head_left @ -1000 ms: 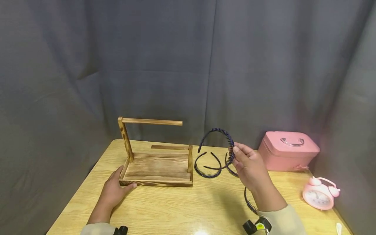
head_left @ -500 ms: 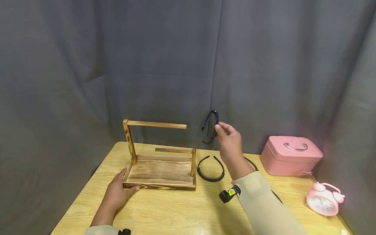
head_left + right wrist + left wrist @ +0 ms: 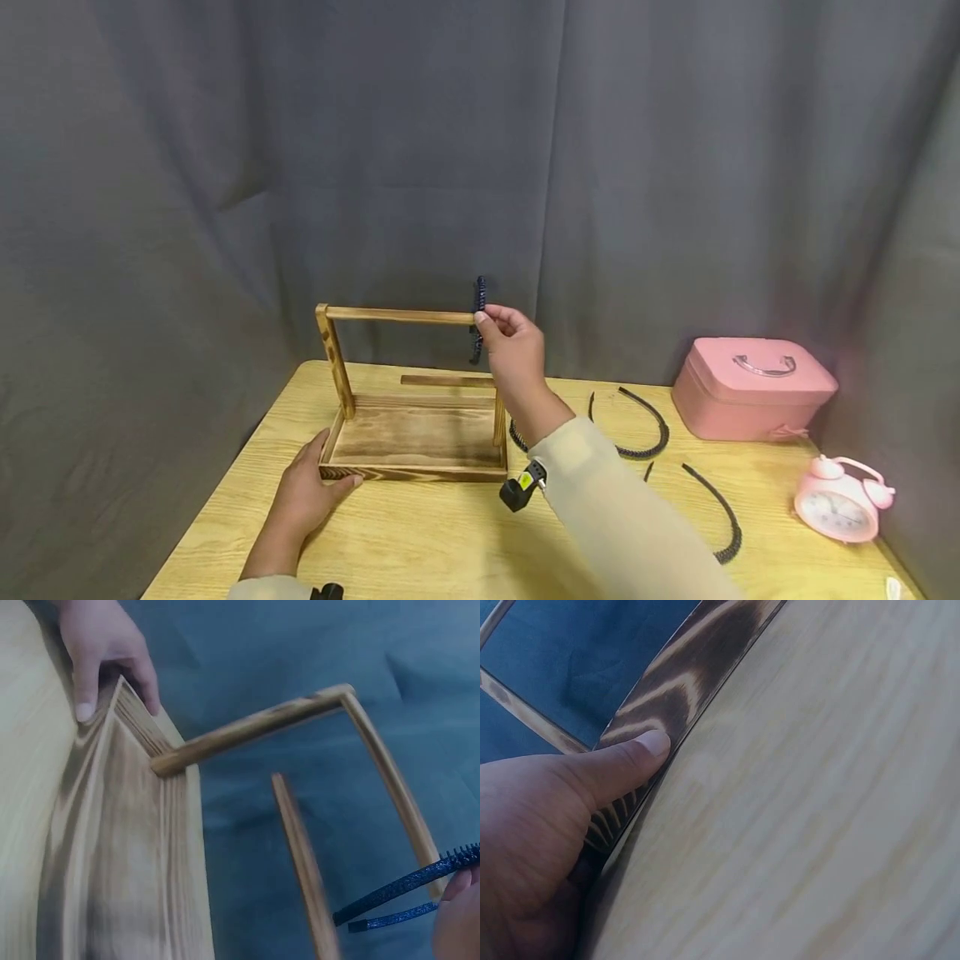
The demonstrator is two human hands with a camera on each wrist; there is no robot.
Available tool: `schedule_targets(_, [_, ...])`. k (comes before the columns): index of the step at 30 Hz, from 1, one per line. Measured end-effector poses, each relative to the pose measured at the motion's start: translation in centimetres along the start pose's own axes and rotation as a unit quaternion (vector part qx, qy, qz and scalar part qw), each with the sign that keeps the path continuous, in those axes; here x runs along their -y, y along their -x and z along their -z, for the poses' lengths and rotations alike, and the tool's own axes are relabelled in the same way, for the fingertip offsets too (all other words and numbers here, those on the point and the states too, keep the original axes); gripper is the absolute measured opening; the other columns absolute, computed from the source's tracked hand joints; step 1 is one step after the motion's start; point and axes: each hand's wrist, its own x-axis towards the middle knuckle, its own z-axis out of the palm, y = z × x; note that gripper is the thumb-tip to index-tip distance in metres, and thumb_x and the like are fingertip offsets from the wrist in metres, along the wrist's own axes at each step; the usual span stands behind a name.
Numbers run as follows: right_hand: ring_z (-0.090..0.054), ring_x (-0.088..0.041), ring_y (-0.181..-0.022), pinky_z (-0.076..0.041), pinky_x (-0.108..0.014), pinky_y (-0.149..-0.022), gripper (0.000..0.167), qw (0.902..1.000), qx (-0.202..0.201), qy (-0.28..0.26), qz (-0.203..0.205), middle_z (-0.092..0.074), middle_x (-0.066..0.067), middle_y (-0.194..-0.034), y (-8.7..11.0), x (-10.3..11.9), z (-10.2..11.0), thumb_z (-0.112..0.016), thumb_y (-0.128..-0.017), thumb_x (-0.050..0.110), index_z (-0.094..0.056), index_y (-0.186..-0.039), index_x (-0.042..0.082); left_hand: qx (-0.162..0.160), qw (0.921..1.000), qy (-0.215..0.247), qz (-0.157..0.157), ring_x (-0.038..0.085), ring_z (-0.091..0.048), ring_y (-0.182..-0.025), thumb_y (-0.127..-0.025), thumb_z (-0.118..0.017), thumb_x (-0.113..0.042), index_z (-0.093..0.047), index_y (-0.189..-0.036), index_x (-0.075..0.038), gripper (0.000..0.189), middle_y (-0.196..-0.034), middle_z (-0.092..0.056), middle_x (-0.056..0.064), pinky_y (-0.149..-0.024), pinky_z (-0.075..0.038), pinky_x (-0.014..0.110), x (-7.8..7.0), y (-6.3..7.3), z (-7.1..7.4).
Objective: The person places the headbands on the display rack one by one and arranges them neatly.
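Note:
My right hand (image 3: pixel 517 354) pinches a dark toothed headband (image 3: pixel 481 292) at the free right end of the upper bar (image 3: pixel 397 315) of a wooden stand. In the right wrist view the headband (image 3: pixel 409 887) crosses that bar's tip; whether the bar passes through its loop I cannot tell. The stand has a shallow tray (image 3: pixel 412 473), plus a shorter, lower bar (image 3: pixel 446 381) at the back. At the tray's front left corner my left hand (image 3: pixel 302 500) grips the wood, its thumb (image 3: pixel 634 761) along the front wall and the other fingers at the left side.
More dark headbands lie right of the stand, one (image 3: pixel 652 442) behind another (image 3: pixel 731 533); a third is partly hidden by my right arm. Farther right are a pink case (image 3: pixel 750 396) and a pink alarm clock (image 3: pixel 840 504). A grey curtain (image 3: pixel 420 167) hangs behind the table.
My right hand has carried the headband left from above the other headbands to the upper bar's end, turning it edge-on. My left hand stays on the tray corner.

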Motion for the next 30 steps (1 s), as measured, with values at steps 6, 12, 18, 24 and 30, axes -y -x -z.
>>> schedule_targets(6, [-0.066,-0.016,-0.098,-0.055,-0.03,-0.079,0.019,0.9992,0.015,0.036,0.01,-0.074,-0.001,-0.109,1.1,-0.7,-2.6,-0.079,-0.104,0.03,-0.08,-0.118,0.018,0.007,0.9999,-0.002,0.01,0.063,-0.029,-0.156,-0.094,-0.084,-0.055,-0.013,-0.177,-0.009,0.118,-0.176,-0.021,0.034,-0.119,-0.038,0.079,0.0,0.2,0.4])
schedule_targets(12, [-0.07,-0.015,-0.098,-0.059,-0.029,-0.078,0.011,0.9976,0.031,0.06,0.017,-0.076,0.002,-0.107,2.2,-0.6,-5.5,-0.08,-0.103,0.029,-0.081,-0.112,0.022,0.013,0.9996,-0.004,0.023,0.063,-0.027,-0.157,-0.094,-0.083,-0.058,-0.01,-0.177,-0.013,0.12,-0.177,-0.018,0.033,-0.119,-0.038,0.079,0.6,0.6,1.1])
schedule_targets(18, [-0.07,-0.011,-0.092,-0.058,-0.027,-0.075,0.011,0.9951,0.067,0.068,0.026,-0.077,0.005,-0.104,3.2,-0.7,-8.9,-0.081,-0.102,0.028,-0.081,-0.112,0.022,-0.001,0.9997,-0.006,0.024,0.063,-0.029,-0.157,-0.093,-0.083,-0.059,-0.012,-0.177,-0.01,0.12,-0.176,-0.021,0.034,-0.12,-0.038,0.078,1.5,1.3,1.9])
schedule_targets(24, [-0.068,-0.009,-0.086,-0.064,-0.034,-0.066,0.011,0.9949,0.082,0.056,0.021,-0.077,0.003,-0.101,4.3,-1.1,-11.3,-0.081,-0.102,0.025,-0.081,-0.11,0.018,-0.009,0.9995,0.001,0.03,0.061,-0.03,-0.157,-0.092,-0.086,-0.055,-0.016,-0.176,-0.008,0.119,-0.176,-0.024,0.033,-0.121,-0.038,0.076,2.0,2.1,1.9])
schedule_targets(30, [-0.066,-0.007,-0.084,-0.056,-0.026,-0.067,0.011,0.9951,0.068,0.066,0.029,-0.075,0.006,-0.097,4.6,-0.7,-13.4,-0.081,-0.102,0.028,-0.08,-0.107,0.018,-0.02,0.9995,-0.003,0.023,0.061,-0.031,-0.157,-0.093,-0.086,-0.053,-0.018,-0.176,-0.009,0.116,-0.176,-0.025,0.032,-0.122,-0.037,0.076,1.9,2.3,2.5])
